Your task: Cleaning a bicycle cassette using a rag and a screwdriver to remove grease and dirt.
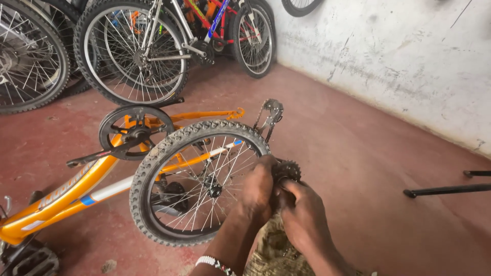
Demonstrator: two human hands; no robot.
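A small bicycle wheel (153, 163) with a knobby tyre stands upright in front of me. My left hand (257, 189) grips its hub side, fingers curled around the axle area. My right hand (303, 214) meets it there, fingers closed on the dark toothed sprocket cluster (287, 170) at the wheel's hub. Behind the wheel lies an upside-down orange bicycle frame (61, 197) with a black chainring and crank (134, 132). A rear derailleur (271, 115) sticks up at the frame's end.
Several parked bicycles (153, 46) lean at the back left on the red floor. A stained white wall (399, 56) runs along the right. A black metal bar (445, 190) lies on the floor at right. A pedal (36, 260) shows at the bottom left.
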